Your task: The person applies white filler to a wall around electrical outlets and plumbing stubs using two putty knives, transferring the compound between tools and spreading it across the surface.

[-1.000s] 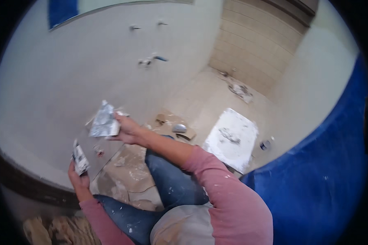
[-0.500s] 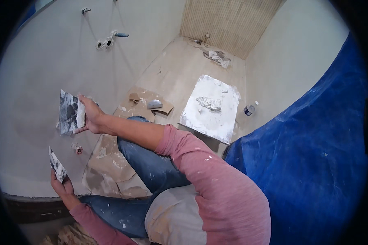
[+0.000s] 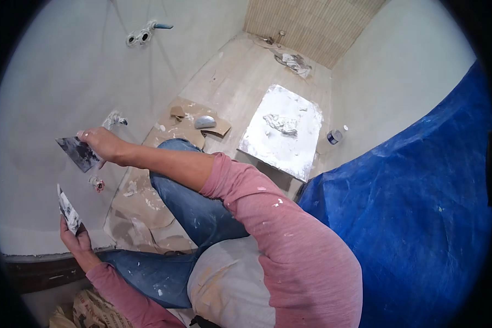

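My right hand is closed on a wide putty knife, its flat blade smeared grey and white and angled against or very near the pale wall. Lower down, my left hand grips a second putty knife, whose blade points up and carries white paste. That knife stands a little apart from the wall. Pipe fittings stick out of the wall: one ringed in white just above my right hand, and a reddish one below it. The handles of both tools are mostly hidden by my fingers.
A white-coated board with a lump of white paste stands beyond my knees. Nearby are torn cardboard, a grey curved piece and a clear bottle. Blue sheeting hangs at the right; a paper sack lies lower left.
My right hand has moved left and turned the putty knife, baring the white-ringed fitting. My left hand has shifted slightly left and up with its knife. The view has tilted a little.
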`<state>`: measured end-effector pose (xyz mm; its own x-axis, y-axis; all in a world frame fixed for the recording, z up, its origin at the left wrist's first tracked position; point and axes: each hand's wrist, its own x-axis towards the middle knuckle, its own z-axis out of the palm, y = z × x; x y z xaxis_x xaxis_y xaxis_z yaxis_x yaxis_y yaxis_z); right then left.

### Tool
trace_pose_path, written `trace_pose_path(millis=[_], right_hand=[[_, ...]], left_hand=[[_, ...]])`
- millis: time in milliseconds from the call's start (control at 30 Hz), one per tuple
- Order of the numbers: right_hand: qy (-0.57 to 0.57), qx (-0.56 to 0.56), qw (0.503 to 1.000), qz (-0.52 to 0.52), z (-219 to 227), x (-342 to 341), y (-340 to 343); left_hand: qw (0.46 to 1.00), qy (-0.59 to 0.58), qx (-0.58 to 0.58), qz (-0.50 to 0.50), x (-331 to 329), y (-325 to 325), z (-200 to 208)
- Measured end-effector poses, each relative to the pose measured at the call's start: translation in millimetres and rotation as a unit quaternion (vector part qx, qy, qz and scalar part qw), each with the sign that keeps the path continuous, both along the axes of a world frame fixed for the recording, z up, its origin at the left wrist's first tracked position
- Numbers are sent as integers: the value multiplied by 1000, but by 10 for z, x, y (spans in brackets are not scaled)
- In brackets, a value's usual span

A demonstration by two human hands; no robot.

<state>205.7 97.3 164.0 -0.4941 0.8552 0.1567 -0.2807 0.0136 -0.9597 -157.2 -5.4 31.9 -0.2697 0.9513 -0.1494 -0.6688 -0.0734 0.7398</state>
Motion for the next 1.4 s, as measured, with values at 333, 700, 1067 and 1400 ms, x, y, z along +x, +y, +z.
trace_pose_path(millis=[333, 700, 1067, 1400], right_hand=[[-163, 235, 954, -88, 44, 77, -151], [-220, 308, 923, -77, -6, 33, -128], [-206, 381, 898, -75, -136, 55, 22], [-325, 584, 742, 41, 353, 261, -212]], left_hand=[[1000, 0, 8, -10, 97, -56, 76], [999, -12, 28, -19, 120, -81, 84], [999, -44, 15, 3, 453, -102, 239], [999, 48, 22, 8, 994, -315, 798]])
